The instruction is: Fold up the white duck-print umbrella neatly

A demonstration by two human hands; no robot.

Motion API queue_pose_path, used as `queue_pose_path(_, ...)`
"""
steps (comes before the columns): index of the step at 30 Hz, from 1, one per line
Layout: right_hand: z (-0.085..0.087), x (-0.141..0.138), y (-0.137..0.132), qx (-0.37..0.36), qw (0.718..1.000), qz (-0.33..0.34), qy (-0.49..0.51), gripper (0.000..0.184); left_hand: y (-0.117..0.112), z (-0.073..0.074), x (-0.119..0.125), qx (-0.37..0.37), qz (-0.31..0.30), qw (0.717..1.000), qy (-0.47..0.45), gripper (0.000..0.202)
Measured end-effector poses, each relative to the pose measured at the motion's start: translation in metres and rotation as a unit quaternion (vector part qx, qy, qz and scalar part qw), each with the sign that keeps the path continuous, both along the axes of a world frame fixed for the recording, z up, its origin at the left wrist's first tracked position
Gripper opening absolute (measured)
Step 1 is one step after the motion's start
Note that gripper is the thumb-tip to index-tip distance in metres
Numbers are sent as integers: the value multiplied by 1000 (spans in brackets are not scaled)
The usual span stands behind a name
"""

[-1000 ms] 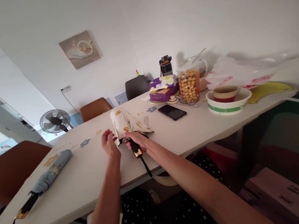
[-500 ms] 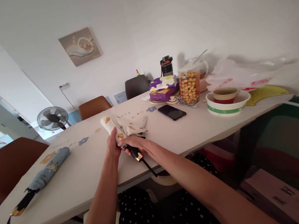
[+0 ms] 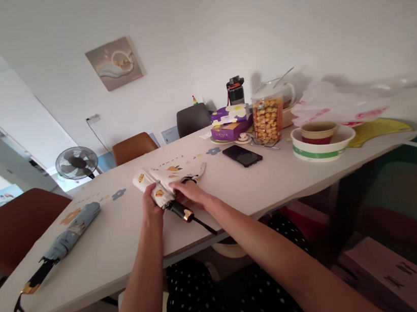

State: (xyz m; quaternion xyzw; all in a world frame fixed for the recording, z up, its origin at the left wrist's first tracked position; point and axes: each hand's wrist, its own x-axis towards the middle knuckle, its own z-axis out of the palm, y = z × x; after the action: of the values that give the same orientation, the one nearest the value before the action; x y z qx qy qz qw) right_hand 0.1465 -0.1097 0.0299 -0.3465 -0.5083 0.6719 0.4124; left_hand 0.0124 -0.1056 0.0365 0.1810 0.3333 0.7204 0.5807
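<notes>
White printed folding umbrella lies collapsed on the table, near edge, centre. Left hand is wrapped tight around the bunched canopy just above the black handle, which points near-right. Right hand lies on the loose folds; can't tell whether it pinches them. Blue folded umbrella lies well apart at left, black phone far right.

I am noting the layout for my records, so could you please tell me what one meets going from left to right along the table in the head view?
blue umbrella → white umbrella → phone → snack jar → bowl → yellow sheet
</notes>
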Motion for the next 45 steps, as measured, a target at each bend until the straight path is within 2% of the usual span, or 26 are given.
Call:
queue_pose_path(3,2,1,5,62,996,-24,52,26,-2,0,-7,-5,-4,999,-37,29)
queue_pose_path(7,2,1,8,142,985,-32,90,37,-6,-2,-14,-19,-49,996,-69,27)
queue_pose_path(13,-2,-2,9,140,984,-46,105,49,-9,-3,-15,-12,-79,995,-67,25)
queue_pose_path(17,-4,-4,10,173,971,-77,148,51,-9,-3,-14,-34,-101,993,-57,30)
queue_pose_path(20,-4,-5,13,135,968,-79,197,45,-7,-4,-16,-44,-124,990,-39,31)
queue_pose_path(24,-3,-5,19,57,950,-47,303,19,-2,-6,-16,-57,-132,990,-13,30)
queue_pose_path(28,0,-5,25,38,928,-96,358,15,-1,-4,-7,-58,-153,986,35,34)
queue_pose_path(31,2,-2,28,54,939,-157,301,19,-2,-1,1,-60,-127,988,60,37)
queue_pose_path(33,1,2,30,35,947,-235,218,26,-3,-1,3,-53,-98,992,59,37)
queue_pose_path(35,-1,9,33,3,937,-317,147,29,-2,-3,3,-47,-64,996,52,38)
queue_pose_path(37,-4,16,37,-15,926,-362,108,28,-1,-4,1,-46,-36,997,43,39)
queue_pose_path(39,-6,23,39,-13,919,-386,75,22,-1,-5,0,-46,-35,998,33,40)
queue_pose_path(42,-4,33,42,14,913,-407,24,14,0,-5,-1,-42,-68,996,25,41)
queue_pose_path(45,-1,42,46,31,928,-369,-24,12,0,-4,-1,-46,-105,993,26,41)
